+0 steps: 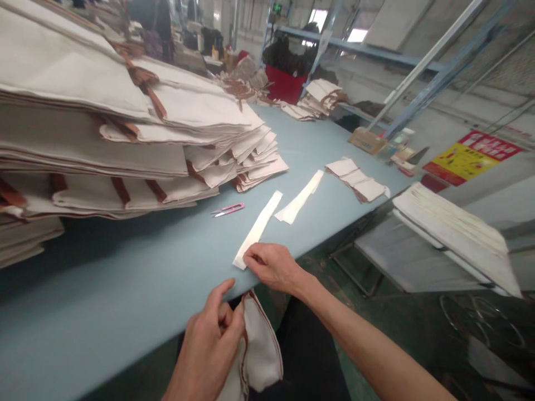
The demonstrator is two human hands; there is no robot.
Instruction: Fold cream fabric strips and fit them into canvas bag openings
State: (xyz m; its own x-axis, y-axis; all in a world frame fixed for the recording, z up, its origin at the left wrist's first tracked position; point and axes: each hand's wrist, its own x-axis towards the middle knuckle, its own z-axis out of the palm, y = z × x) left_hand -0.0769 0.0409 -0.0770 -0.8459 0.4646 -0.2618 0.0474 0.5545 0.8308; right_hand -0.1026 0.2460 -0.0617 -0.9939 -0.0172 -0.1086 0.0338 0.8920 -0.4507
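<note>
Below the near table edge, my left hand (209, 340) pinches a cream cloth piece with brown edging (263, 351) between the thumb and curled fingers; its index finger points forward. The cloth hangs down in front of my lap. My right hand (273, 267) is closed, its fingertips pressed together at the near end of a narrow white strip (261, 225) that lies flat on the table. Whether anything small sits between those fingertips is hidden. Another bunch of pale strips (301, 200) lies just beyond. Pink-handled thread snips (229, 210) rest to the left of the strip.
High stacks of cream cloth pieces with brown straps (200, 111) cover the left of the blue-grey table (137, 278). Farther right lie folded cloth pieces (357, 178) and a cardboard box (366, 141). A pile of white sheets (455, 234) stands beyond the right edge.
</note>
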